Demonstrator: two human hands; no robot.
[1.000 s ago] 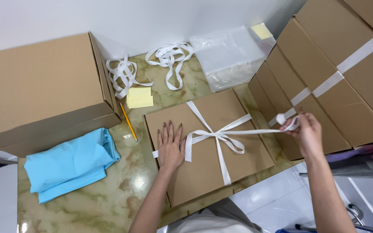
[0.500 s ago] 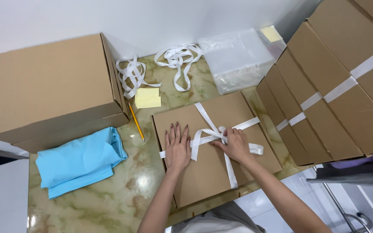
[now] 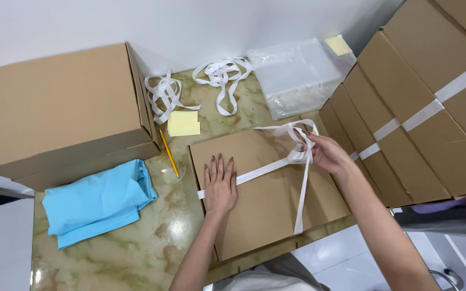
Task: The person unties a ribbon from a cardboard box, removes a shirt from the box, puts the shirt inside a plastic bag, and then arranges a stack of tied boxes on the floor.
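Note:
A flat brown cardboard box (image 3: 268, 199) lies on the marble table in front of me. A white ribbon (image 3: 260, 170) runs across its lid. My left hand (image 3: 220, 186) rests flat on the lid's left part, fingers spread, over the ribbon's left end. My right hand (image 3: 324, 152) is at the box's far right corner, gripping a bunched part of the ribbon and lifting it off the lid. A loop of ribbon (image 3: 284, 130) arcs over the far edge, and one tail (image 3: 301, 202) hangs down toward the near edge.
A large cardboard box (image 3: 63, 110) stands at the left, a folded light-blue cloth (image 3: 98, 201) in front of it. A pencil (image 3: 169, 152), yellow notes (image 3: 184, 123), loose ribbon pieces (image 3: 219, 73) and a clear plastic bag (image 3: 297, 73) lie behind. Several ribbon-tied boxes (image 3: 422, 108) stack at right.
My right hand pulled the ribbon far right, came back to the box's middle, then moved to the far right corner, lifting the ribbon. The bow has come undone. My left hand stayed flat.

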